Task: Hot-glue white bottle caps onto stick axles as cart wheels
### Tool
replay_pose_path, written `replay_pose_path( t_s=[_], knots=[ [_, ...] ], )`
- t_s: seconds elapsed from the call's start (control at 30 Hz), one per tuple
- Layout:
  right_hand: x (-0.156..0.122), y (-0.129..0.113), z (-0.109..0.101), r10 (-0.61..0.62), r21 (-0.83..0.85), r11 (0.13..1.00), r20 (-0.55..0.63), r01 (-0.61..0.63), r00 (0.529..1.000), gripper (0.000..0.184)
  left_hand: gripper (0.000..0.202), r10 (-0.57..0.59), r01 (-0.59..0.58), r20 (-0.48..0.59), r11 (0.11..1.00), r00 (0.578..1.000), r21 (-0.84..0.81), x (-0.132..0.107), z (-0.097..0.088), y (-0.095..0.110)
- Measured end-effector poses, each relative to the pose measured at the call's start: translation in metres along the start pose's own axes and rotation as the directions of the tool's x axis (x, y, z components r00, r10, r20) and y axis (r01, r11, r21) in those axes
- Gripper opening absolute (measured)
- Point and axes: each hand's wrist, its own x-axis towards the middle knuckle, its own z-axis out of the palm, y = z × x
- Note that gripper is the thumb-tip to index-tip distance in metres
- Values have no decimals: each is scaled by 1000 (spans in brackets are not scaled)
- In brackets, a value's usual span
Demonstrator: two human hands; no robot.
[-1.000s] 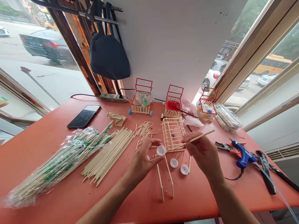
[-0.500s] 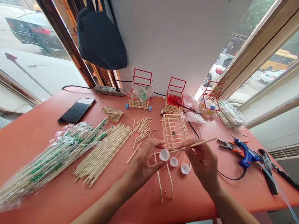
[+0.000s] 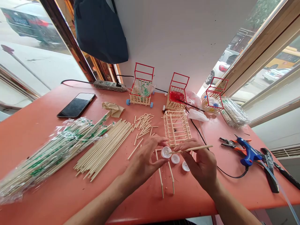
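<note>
A white plastic bottle cap (image 3: 166, 152) is pinched between the thumb and fingers of my left hand (image 3: 150, 156), its hollow side facing me. My right hand (image 3: 199, 161) grips a thin wooden stick (image 3: 197, 148); the stick's left tip meets the cap's edge, and I cannot tell whether it has gone in. Two more white caps lie below on the table, one (image 3: 175, 158) in the open and another (image 3: 185, 166) partly behind my right hand. Beneath my hands is a small stick frame (image 3: 172, 175). Just beyond them sits a stick basket (image 3: 177, 125).
Loose sticks (image 3: 103, 150) and wrapped sticks (image 3: 53, 150) lie left, near a phone (image 3: 76, 105). Short cut sticks (image 3: 143, 125) are mid-table. Red-trimmed carts (image 3: 141, 93) stand at the back. A blue glue gun (image 3: 248, 153) and pliers (image 3: 231, 143) lie right.
The stick in my right hand has moved left, its tip now at the cap. My left hand keeps its pinch on the cap. The whole view has shifted slightly.
</note>
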Motion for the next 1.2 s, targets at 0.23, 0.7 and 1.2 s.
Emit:
replay_pose_path(
  t_s=[0.23, 0.7, 1.2],
  knots=[
    [0, -1, 1, -1, -40, 999, 43, 3, 999, 20, 46, -3, 3, 5, 1000, 1000, -13, 0, 1, -1],
    [2, 0, 2, -1, -46, 999, 25, 2, 1000, 19, 47, -6, 6, 12, 1000, 1000, 1, 0, 2, -3],
    [2, 0, 3, 2, -53, 999, 37, 0, 999, 18, 44, -10, 11, 33, 1000, 999, -7, 0, 2, 0]
  ],
)
